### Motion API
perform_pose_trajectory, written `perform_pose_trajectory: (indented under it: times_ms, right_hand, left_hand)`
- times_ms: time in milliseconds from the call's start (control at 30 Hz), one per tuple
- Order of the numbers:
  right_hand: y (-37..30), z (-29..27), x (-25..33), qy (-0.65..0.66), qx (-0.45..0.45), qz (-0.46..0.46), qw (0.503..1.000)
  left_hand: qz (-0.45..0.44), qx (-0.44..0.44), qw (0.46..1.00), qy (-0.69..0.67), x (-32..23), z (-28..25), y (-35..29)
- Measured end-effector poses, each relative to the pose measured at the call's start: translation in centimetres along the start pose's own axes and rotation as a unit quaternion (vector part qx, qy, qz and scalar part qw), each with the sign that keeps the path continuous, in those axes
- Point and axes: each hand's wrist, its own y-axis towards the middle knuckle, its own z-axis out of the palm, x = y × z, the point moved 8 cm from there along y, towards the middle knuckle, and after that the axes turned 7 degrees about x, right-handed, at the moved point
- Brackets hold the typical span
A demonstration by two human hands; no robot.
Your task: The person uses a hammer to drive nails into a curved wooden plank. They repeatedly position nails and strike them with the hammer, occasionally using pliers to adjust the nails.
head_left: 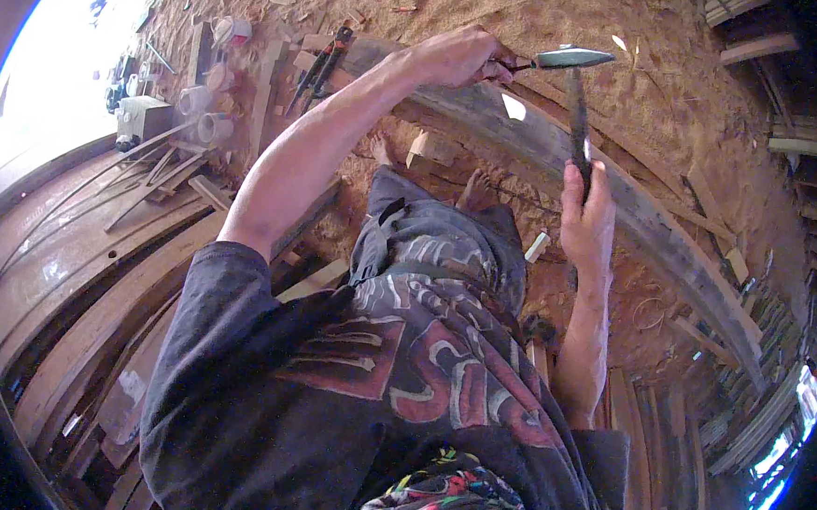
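Reddish-brown sandy ground (pixel 498 8) spreads under everything, with stacked brown wooden boards (pixel 43 261) filling the left side. Across it runs a long, weathered grey wooden beam (pixel 658 225), its line bowed by the lens, beyond the person's bare feet. Over the beam work two bare hands: the left hand (pixel 467 55) is curled closely round a handle, while the right hand (pixel 587 210) is wrapped about the near end of an upright tool, thumb laid along it. At the beam's left end lies a black, long-handled metal hand tool with orange-red marks (pixel 322 67), out of the hands. The right hand's tool is a narrow, dark, flat bar (pixel 578 111), pointing away from the body. The left hand's is a pointed, leaf-shaped grey metal blade (pixel 575 57), held roughly level above the beam, tip to the right; the bar's far end sits right at its lower edge, though touching or just apart cannot be told. The step looks like working bar against blade; to do it well, I'd keep the left wrist firm so the blade doesn't twist, hold one constant angle, use light, even strokes, and keep the left fingers behind the edge
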Motion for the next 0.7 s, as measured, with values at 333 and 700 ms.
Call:
perform_pose_trajectory:
  times_ms: [333,700]
  right_hand:
    - [-3.2,0.0,-4.0,0.327,-0.038,0.146,0.933]
    - [-7.6,-0.5,-6.3,0.365,-0.117,0.212,0.899]
  left_hand:
    - [-0.059,0.041,0.994,0.086,1.7,0.8,4.0]
    - [0.028,-0.238,0.954,-0.182,-6.9,1.0,0.3]
